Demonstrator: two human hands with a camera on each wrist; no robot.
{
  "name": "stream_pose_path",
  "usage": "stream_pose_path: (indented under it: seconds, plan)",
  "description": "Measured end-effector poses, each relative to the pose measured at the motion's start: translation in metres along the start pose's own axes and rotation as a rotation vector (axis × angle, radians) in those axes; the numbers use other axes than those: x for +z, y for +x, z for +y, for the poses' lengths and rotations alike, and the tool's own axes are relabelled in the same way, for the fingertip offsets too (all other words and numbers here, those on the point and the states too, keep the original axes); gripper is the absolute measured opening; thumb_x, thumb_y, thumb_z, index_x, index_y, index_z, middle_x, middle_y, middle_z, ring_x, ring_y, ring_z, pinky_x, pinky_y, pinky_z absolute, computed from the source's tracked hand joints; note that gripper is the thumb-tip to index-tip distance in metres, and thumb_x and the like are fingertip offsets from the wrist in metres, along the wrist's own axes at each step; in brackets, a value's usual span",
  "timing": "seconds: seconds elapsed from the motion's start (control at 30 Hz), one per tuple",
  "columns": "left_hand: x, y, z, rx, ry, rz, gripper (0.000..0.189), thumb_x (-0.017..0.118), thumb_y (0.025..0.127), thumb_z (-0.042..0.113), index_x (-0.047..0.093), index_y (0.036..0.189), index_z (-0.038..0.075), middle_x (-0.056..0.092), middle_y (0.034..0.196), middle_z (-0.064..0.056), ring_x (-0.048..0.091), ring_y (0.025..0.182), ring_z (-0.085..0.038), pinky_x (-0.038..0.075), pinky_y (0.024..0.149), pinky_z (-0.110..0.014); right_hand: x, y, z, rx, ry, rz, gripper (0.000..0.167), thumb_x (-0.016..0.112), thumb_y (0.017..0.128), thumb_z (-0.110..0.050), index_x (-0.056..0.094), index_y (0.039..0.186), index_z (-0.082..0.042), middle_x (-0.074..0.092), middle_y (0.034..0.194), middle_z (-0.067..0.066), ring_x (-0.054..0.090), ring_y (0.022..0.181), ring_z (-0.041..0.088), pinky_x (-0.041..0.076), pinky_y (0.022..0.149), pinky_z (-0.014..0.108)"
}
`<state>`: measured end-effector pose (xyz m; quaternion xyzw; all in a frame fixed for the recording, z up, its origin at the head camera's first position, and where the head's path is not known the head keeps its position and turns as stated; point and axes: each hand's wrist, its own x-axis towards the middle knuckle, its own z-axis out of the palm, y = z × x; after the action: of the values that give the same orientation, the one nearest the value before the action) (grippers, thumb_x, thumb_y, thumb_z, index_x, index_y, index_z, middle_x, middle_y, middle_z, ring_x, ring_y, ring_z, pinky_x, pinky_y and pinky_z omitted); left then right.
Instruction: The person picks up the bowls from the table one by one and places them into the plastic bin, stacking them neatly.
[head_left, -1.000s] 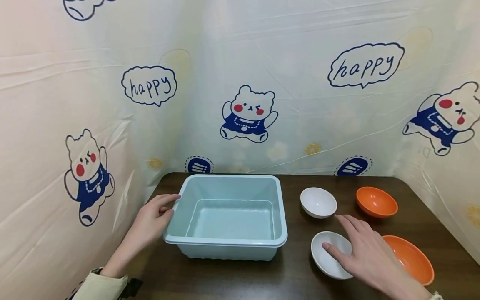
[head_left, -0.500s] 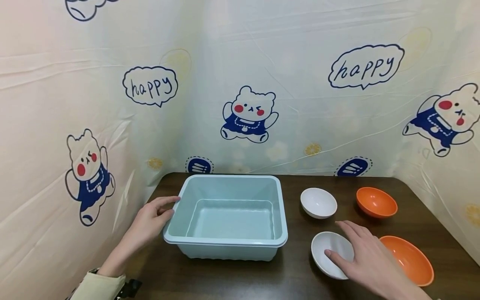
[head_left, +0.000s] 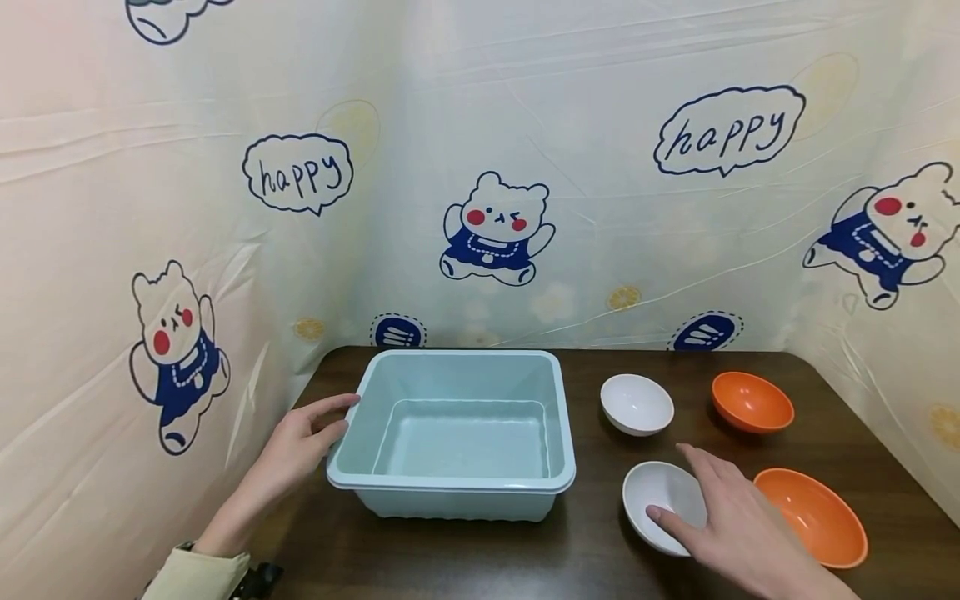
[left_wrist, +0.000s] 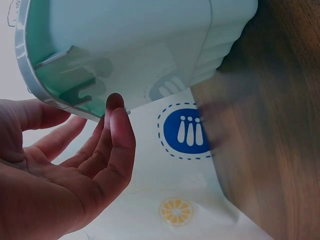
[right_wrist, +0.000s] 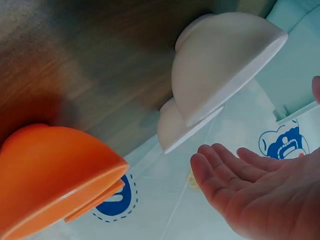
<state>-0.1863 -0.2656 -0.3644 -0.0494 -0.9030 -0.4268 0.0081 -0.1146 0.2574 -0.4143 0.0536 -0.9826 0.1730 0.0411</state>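
My left hand is at the left side of a pale blue-green plastic basin, its fingertips touching the rim. In the left wrist view, loosely bent fingers lie by the basin's rim without wrapping round it. Over the right side of the nearer white bowl hovers my right hand, thumb apart from the relaxed fingers and nothing held. The right wrist view has that hand apart from the white bowl. The hand hides part of the bowl's right rim in the head view.
A second white bowl stands behind the first. To the right are a small orange bowl and a larger orange bowl, the latter beside my right hand. A dark wooden table bears everything, with a printed curtain around it.
My right hand has shifted slightly down and to the right above the nearer white bowl. The left hand stays at the basin's rim. Basin and bowls keep their places.
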Motion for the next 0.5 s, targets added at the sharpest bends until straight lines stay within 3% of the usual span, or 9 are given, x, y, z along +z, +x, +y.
stream_pose_path:
  seconds: [0.27, 0.5]
  plan:
    - [0.0, 0.0, 0.0, -0.006, -0.021, -0.01, 0.043, 0.057, 0.106, 0.008, 0.055, 0.148, -0.005, 0.061, 0.139, -0.029, 0.069, 0.096, -0.026, 0.06, 0.076, -0.032, 0.005, -0.002, 0.004, 0.046, -0.012, -0.069, 0.123, 0.073, 0.069, -0.088, 0.049, 0.147, 0.004, 0.058, 0.138, 0.028, 0.058, 0.115, 0.042, 0.055, 0.088, 0.065]
    - [0.001, 0.0, -0.001, -0.01, -0.077, -0.012, 0.044, 0.057, 0.106, 0.006, 0.054, 0.148, -0.006, 0.058, 0.143, -0.03, 0.068, 0.102, -0.028, 0.06, 0.077, -0.031, 0.012, -0.006, 0.01, 0.022, -0.012, -0.062, 0.125, 0.076, 0.066, -0.087, 0.048, 0.146, 0.004, 0.059, 0.136, 0.025, 0.059, 0.113, 0.04, 0.056, 0.087, 0.062]
